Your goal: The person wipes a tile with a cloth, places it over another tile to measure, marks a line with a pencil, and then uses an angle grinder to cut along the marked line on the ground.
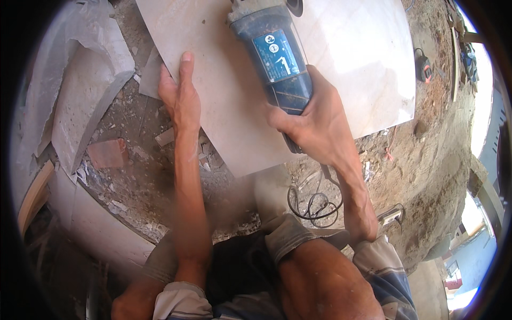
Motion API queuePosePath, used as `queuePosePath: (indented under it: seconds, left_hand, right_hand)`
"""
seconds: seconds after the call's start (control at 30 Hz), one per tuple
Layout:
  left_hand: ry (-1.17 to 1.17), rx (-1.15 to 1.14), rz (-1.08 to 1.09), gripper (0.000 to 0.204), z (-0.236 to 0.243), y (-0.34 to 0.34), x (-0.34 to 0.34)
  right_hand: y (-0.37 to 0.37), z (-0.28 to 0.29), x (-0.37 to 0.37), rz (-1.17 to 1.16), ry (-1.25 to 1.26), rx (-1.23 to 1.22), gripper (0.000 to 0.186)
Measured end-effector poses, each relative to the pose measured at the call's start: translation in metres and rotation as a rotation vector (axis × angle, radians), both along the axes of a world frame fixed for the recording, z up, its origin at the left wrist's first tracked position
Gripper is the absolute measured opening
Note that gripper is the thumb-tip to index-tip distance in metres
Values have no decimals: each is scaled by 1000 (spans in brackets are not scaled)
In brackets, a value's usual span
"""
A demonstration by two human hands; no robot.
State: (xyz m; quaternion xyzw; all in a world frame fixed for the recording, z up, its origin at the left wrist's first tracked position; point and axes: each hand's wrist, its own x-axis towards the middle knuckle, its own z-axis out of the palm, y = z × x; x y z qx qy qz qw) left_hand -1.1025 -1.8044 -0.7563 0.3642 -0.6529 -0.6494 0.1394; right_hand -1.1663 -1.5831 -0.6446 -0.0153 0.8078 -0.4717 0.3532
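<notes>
A large, pale, glossy tile (218, 120) lies across the upper middle, tilted in view, with one corner pointing toward me. Along its left edge, my left hand (181, 98) is closed, thumb on the top face and fingers at the edge, partly hidden. My right hand (320, 125) wraps round the rear body of a dusty blue angle grinder (272, 50), held over the tile. The grinder's head runs out of the top of the view; only part of a dark round piece shows there, so I cannot tell whether the disc touches the tile.
Rubble and a reddish brick piece (108, 153) litter the ground at left, beside crumpled clear plastic sheeting (90, 90). A dark cable (314, 213) coils below the grinder. At right, a tape measure (424, 66) rests on rough earth. Dust blurs the area near my knees.
</notes>
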Motion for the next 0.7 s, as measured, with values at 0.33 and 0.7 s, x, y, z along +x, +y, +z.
queuePosePath:
  seconds: [0.33,0.7]
  left_hand:
    - [22,23,6,60,-4,-1,2]
    - [-18,0,-34,59,-1,-3,0]
  right_hand:
    - [4,-2,8,-16,1,-33,57]
    - [5,19,3,-43,-113,-21,58]
